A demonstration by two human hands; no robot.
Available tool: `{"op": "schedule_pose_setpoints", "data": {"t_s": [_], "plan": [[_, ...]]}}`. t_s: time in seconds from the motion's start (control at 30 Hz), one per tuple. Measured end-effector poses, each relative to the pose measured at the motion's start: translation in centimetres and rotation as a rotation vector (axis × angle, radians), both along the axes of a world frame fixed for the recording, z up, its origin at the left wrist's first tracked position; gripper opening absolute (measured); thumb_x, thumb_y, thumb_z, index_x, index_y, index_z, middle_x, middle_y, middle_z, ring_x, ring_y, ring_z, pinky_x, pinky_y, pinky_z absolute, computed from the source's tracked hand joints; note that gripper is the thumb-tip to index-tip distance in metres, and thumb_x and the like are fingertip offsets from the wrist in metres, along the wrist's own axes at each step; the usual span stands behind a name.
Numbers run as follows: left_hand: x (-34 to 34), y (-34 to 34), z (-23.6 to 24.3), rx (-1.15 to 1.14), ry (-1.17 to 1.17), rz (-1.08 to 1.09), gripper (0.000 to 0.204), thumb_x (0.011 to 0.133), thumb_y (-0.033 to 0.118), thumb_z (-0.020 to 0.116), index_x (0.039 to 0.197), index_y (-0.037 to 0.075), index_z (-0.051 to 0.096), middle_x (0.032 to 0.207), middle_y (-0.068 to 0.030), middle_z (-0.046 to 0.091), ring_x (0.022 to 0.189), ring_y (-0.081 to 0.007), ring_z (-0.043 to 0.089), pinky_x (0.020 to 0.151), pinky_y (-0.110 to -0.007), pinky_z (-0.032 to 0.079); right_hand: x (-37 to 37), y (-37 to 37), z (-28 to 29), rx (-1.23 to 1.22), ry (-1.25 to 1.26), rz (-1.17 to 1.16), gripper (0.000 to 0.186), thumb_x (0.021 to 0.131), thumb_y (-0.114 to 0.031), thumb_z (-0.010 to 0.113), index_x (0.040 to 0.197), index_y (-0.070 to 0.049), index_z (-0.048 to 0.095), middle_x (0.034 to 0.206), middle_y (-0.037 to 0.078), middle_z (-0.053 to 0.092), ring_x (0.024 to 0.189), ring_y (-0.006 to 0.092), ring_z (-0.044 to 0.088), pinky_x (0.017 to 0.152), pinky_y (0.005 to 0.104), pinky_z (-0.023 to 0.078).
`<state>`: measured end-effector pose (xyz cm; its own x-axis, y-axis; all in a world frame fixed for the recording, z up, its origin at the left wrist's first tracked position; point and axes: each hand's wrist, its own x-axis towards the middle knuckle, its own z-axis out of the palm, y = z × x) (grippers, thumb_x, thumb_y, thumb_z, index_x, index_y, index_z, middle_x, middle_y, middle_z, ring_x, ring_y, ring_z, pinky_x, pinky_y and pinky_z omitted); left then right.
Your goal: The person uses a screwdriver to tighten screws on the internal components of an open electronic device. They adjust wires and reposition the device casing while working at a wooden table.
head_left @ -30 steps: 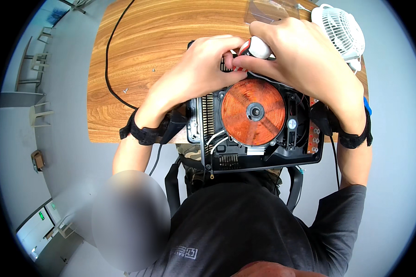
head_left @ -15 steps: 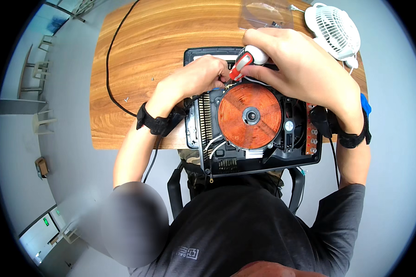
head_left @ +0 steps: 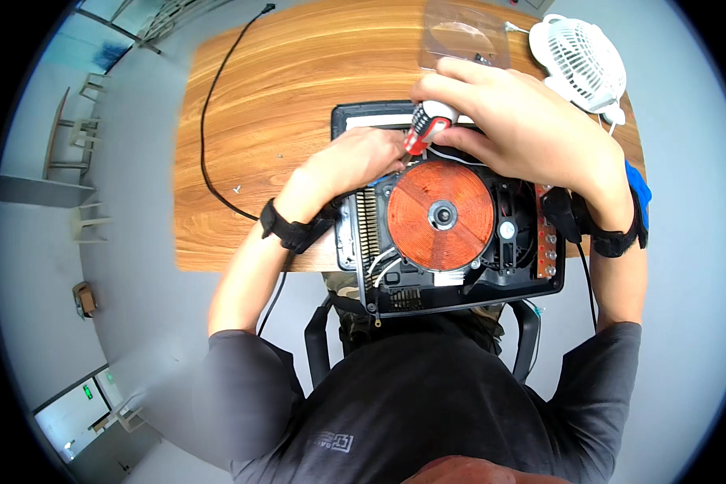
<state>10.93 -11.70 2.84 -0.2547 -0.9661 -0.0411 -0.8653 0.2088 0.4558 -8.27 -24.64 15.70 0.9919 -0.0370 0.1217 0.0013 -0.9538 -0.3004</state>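
Observation:
An opened induction cooker [head_left: 468,304] sits at the table's near edge, its round copper coil [head_left: 415,211] exposed. My right hand [head_left: 532,121] is closed around the red, white and black handle of a screwdriver [head_left: 426,133], held tilted over the cooker's far side, beyond the coil. Close to the screwdriver's lower end, my left hand [head_left: 359,157] pinches with its fingertips inside the housing; what lies between them is hidden. Two white wires [head_left: 385,269] show at the coil's near left. Along the right side runs an orange circuit board [head_left: 547,246].
A black cord [head_left: 205,121] curves over the wooden table [head_left: 290,73] on the left. Small screws [head_left: 236,189] lie beside it. At the far right stand a white fan [head_left: 581,64] and a clear plastic piece [head_left: 464,36]. Straps with black cables circle both wrists.
The whole view has shifted slightly, with table and cooker sitting lower and farther right. The screwdriver's handle shows a different side, as if turned. Both hands keep their places at the cooker.

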Motion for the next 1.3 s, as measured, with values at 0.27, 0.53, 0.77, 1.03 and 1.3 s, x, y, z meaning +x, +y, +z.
{"op": "schedule_pose_setpoints", "data": {"t_s": [0.27, 0.53, 0.77, 1.03, 1.3], "plan": [[0.9, 0.3, -3.1, -0.179, -0.034, -0.068, 0.030, 0.094, 0.021, 0.068, 0.117, 0.002, 0.063, 0.111, -0.0164, 0.069, 0.104, -0.0359, 0.068, 0.090, -0.045, 0.056, 0.6, -0.4, 1.0, 0.096, 0.019, 0.038, 0.027, 0.092, -0.009, 0.068, 0.118, -0.005, 0.060, 0.105, 0.014, 0.060, 0.097, 0.0358, 0.064, 0.080, 0.0445, 0.053], [0.6, 0.5, -2.5, -0.213, -0.169, -0.094, 0.023, 0.093, 0.024, 0.069, 0.100, 0.003, 0.065, 0.093, -0.0126, 0.068, 0.094, -0.0326, 0.069, 0.083, -0.044, 0.056, -1.4, -1.8, 3.9, 0.172, 0.057, 0.104, 0.037, 0.089, 0.004, 0.066, 0.125, -0.004, 0.063, 0.110, 0.011, 0.059, 0.098, 0.0263, 0.063, 0.082, 0.0380, 0.052], [0.4, 0.4, -3.1, -0.294, -0.303, -0.212, 0.015, 0.095, 0.021, 0.064, 0.090, 0.007, 0.063, 0.090, -0.0081, 0.063, 0.092, -0.0265, 0.065, 0.081, -0.039, 0.056, -6.3, -1.4, 3.6, 0.153, -0.090, -0.192, 0.035, 0.095, -0.018, 0.073, 0.125, -0.004, 0.061, 0.101, 0.009, 0.060, 0.078, 0.0204, 0.056, 0.070, 0.0326, 0.048], [0.7, -0.2, -2.2, -0.193, -0.248, -0.245, 0.016, 0.098, 0.022, 0.060, 0.093, 0.006, 0.063, 0.093, -0.0091, 0.065, 0.094, -0.0297, 0.065, 0.082, -0.041, 0.055, -16.2, -2.3, 2.4, 0.215, -0.134, -0.536, 0.030, 0.094, -0.020, 0.076, 0.113, -0.002, 0.063, 0.090, 0.008, 0.061, 0.072, 0.0166, 0.055, 0.063, 0.0309, 0.045], [-0.2, 0.0, 0.2, -0.112, -0.204, -0.229, 0.012, 0.096, 0.016, 0.063, 0.100, 0.005, 0.062, 0.098, -0.0132, 0.066, 0.099, -0.0355, 0.066, 0.085, -0.046, 0.055, -17.1, -2.9, 2.2, 0.148, -0.121, -0.448, 0.031, 0.095, -0.025, 0.073, 0.111, -0.001, 0.063, 0.098, 0.014, 0.065, 0.088, 0.0314, 0.064, 0.079, 0.0394, 0.052]]}}
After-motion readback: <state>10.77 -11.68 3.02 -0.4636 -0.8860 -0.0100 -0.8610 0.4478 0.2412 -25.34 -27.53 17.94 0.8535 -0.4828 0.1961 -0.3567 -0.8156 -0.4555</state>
